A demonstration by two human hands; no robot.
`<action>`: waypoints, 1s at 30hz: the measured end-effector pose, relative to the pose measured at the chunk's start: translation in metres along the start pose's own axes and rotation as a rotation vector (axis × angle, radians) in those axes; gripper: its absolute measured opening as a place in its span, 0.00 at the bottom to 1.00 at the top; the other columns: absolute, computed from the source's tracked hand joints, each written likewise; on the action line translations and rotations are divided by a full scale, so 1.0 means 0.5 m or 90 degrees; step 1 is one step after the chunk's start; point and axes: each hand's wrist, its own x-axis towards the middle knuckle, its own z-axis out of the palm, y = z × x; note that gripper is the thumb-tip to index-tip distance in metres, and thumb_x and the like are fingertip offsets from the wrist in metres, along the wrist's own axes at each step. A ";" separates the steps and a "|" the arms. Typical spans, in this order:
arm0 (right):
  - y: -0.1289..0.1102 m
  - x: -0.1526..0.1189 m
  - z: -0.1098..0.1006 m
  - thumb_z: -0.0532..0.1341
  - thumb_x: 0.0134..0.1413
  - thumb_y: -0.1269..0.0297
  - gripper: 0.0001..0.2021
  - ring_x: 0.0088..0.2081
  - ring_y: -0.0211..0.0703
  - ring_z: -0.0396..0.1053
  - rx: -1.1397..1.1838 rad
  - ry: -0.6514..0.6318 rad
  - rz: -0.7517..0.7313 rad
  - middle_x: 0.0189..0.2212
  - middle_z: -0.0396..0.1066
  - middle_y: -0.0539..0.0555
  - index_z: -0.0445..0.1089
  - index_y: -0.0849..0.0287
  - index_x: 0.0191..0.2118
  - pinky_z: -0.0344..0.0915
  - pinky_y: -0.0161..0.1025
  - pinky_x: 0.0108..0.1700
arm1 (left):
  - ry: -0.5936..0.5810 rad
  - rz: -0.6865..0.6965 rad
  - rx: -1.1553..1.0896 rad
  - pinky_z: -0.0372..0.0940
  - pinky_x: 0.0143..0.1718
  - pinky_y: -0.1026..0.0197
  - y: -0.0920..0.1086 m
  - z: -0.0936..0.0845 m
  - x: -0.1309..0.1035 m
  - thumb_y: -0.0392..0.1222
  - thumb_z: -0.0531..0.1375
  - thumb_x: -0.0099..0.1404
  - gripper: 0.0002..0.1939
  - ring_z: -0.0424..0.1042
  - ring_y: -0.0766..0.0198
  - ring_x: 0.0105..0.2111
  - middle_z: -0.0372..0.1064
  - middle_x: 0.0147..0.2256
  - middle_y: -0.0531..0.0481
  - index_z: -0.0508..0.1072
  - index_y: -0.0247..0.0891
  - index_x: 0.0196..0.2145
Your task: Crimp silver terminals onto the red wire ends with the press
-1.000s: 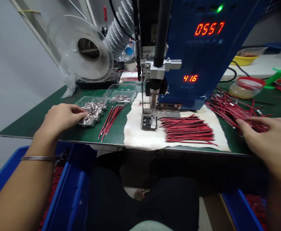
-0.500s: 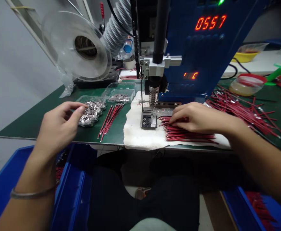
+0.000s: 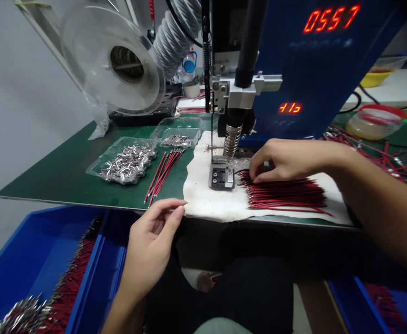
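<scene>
Having left the terminals tray (image 3: 126, 160), left hand (image 3: 151, 246) loose-fingered; right hand (image 3: 280, 160) pinching red wires (image 3: 287, 195).

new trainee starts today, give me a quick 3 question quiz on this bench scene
1. True or false: the right hand rests on the red wires lying on the white cloth.
2. What fills the clear tray left of the press?
A. metal terminals
B. screws
C. tape
3. What does the top red display read?

Key
1. True
2. A, metal terminals
3. 0557
</scene>
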 end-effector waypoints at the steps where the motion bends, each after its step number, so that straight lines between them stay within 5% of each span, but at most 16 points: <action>1: 0.005 -0.005 0.002 0.60 0.57 0.63 0.08 0.30 0.36 0.72 0.008 0.013 0.010 0.32 0.77 0.47 0.78 0.54 0.35 0.65 0.33 0.33 | 0.017 -0.017 -0.037 0.62 0.28 0.67 0.006 0.017 0.005 0.45 0.65 0.62 0.08 0.67 0.68 0.26 0.71 0.29 0.52 0.77 0.41 0.38; 7: 0.018 -0.018 0.008 0.59 0.57 0.64 0.11 0.33 0.39 0.73 0.043 0.071 0.021 0.35 0.78 0.49 0.79 0.55 0.40 0.68 0.35 0.36 | 0.065 0.002 -0.212 0.57 0.22 0.67 0.037 0.122 0.092 0.47 0.67 0.59 0.10 0.63 0.70 0.23 0.74 0.32 0.48 0.78 0.38 0.34; 11: 0.015 -0.017 0.012 0.59 0.58 0.59 0.13 0.37 0.42 0.73 0.067 0.123 0.025 0.37 0.77 0.53 0.77 0.59 0.42 0.68 0.38 0.38 | 0.060 -0.015 -0.262 0.56 0.21 0.66 0.039 0.162 0.133 0.49 0.67 0.58 0.12 0.61 0.72 0.21 0.75 0.33 0.47 0.79 0.38 0.35; 20: -0.008 0.001 0.035 0.58 0.61 0.56 0.15 0.32 0.37 0.71 0.170 0.214 0.011 0.33 0.77 0.50 0.77 0.59 0.42 0.64 0.34 0.36 | 0.065 -0.028 -0.241 0.47 0.18 0.65 0.011 0.184 0.132 0.51 0.66 0.60 0.14 0.52 0.73 0.18 0.72 0.29 0.50 0.80 0.40 0.39; 30: -0.024 0.020 0.053 0.59 0.60 0.54 0.15 0.31 0.37 0.70 0.159 0.253 0.027 0.32 0.77 0.52 0.77 0.60 0.38 0.63 0.33 0.34 | 0.083 0.002 -0.272 0.63 0.28 0.65 0.022 0.188 0.131 0.46 0.69 0.56 0.11 0.71 0.66 0.29 0.75 0.33 0.47 0.77 0.37 0.35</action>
